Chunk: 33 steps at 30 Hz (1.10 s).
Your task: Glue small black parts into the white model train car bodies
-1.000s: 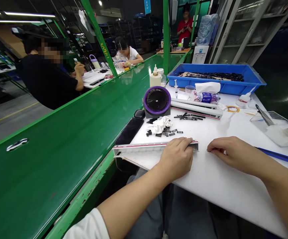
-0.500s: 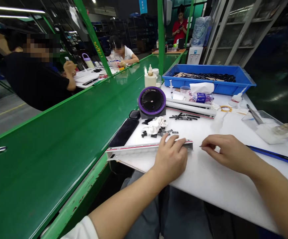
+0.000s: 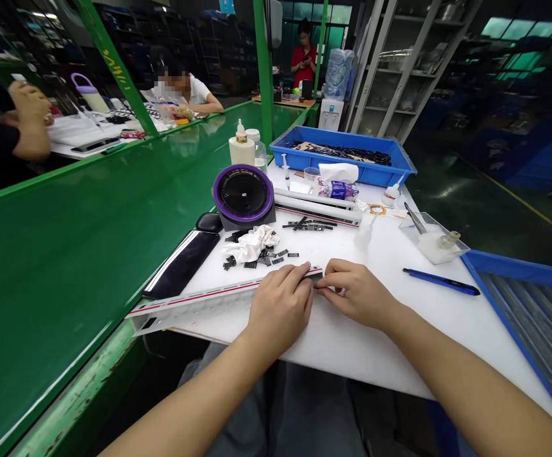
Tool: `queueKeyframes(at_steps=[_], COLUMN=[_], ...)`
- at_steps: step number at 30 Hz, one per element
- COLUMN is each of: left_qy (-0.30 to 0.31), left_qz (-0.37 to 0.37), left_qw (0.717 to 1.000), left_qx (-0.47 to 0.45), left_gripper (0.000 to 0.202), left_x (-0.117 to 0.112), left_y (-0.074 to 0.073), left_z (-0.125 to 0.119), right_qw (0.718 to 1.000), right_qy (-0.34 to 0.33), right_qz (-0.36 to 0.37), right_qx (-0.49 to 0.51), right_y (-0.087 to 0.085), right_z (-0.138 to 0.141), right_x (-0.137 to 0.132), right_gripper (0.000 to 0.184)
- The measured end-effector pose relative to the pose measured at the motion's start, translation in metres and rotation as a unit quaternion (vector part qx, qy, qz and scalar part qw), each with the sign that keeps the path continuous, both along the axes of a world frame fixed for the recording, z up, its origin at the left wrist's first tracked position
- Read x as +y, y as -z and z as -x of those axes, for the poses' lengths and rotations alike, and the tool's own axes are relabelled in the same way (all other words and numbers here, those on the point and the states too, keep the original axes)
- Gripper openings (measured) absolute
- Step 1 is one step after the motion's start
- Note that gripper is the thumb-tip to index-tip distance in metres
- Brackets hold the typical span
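A long pale channel-shaped strip [image 3: 194,301] with a red line along its edge lies across the near side of the white table. My left hand [image 3: 279,308] is closed over its right part, fingers curled on the upper edge. At the strip's right end, my right hand [image 3: 356,293] pinches with thumb and fingertips; whatever is between them is too small and hidden to make out. Beyond the left hand are small black pieces [image 3: 267,259] beside a crumpled white cloth [image 3: 253,244]. Thin black strips [image 3: 310,225] lie farther back.
A round purple-rimmed black device [image 3: 243,195] stands behind the cloth, a phone [image 3: 180,266] to its left. More long strips [image 3: 321,208] lie beyond. On the right are a blue cutter knife [image 3: 442,281], a clear tray [image 3: 435,244] and a blue crate [image 3: 533,266]. A blue bin [image 3: 352,166] stands at the back.
My right hand has moved in to the strip's right end, meeting the left fingertips. My left hand still holds the strip. The view has turned to the right.
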<state>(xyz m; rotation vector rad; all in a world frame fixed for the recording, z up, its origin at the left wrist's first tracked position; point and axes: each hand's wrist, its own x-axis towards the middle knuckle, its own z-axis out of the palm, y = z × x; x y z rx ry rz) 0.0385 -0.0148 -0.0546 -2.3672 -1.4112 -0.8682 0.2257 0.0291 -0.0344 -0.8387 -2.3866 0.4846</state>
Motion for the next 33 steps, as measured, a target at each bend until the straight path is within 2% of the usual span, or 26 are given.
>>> queueKeyframes(at_steps=[5, 11, 15, 16, 18, 21, 23, 26, 33], left_qy=[-0.001, 0.001, -0.001, -0.002, -0.001, 0.001, 0.003, 0.008, 0.008], left_qz=[0.005, 0.009, 0.025, 0.034, 0.054, 0.080, 0.089, 0.096, 0.107], left_qw=[1.000, 1.000, 0.998, 0.997, 0.991, 0.984, 0.982, 0.982, 0.980], left_qx=[0.000, 0.009, 0.050, 0.071, 0.119, 0.162, 0.166, 0.163, 0.169], left_gripper=[0.018, 0.021, 0.019, 0.019, 0.018, 0.020, 0.021, 0.024, 0.032], left_x=[0.001, 0.002, 0.003, 0.004, 0.006, 0.010, 0.012, 0.014, 0.016], left_y=[0.001, 0.003, -0.004, -0.007, -0.015, -0.023, -0.025, -0.025, -0.023], left_z=[0.000, 0.001, 0.000, 0.000, -0.001, -0.002, -0.002, -0.004, -0.012], right_qw=[0.997, 1.000, 0.997, 0.995, 0.979, 0.922, 0.888, 0.876, 0.909], right_qy=[-0.022, -0.007, -0.002, 0.017, 0.100, 0.271, 0.345, 0.385, 0.376], right_qz=[-0.003, 0.005, 0.010, 0.000, -0.037, -0.087, -0.096, -0.088, 0.033], right_qx=[0.068, 0.028, 0.071, 0.099, 0.172, 0.263, 0.288, 0.277, 0.179], right_y=[0.001, 0.004, -0.001, -0.004, -0.008, -0.011, -0.010, -0.004, 0.019], right_z=[-0.001, -0.007, -0.014, -0.017, -0.027, -0.043, -0.052, -0.059, -0.062], right_x=[0.004, 0.008, 0.011, 0.014, 0.021, 0.037, 0.047, 0.059, 0.076], right_gripper=[0.015, 0.017, 0.020, 0.019, 0.016, 0.013, 0.016, 0.035, 0.071])
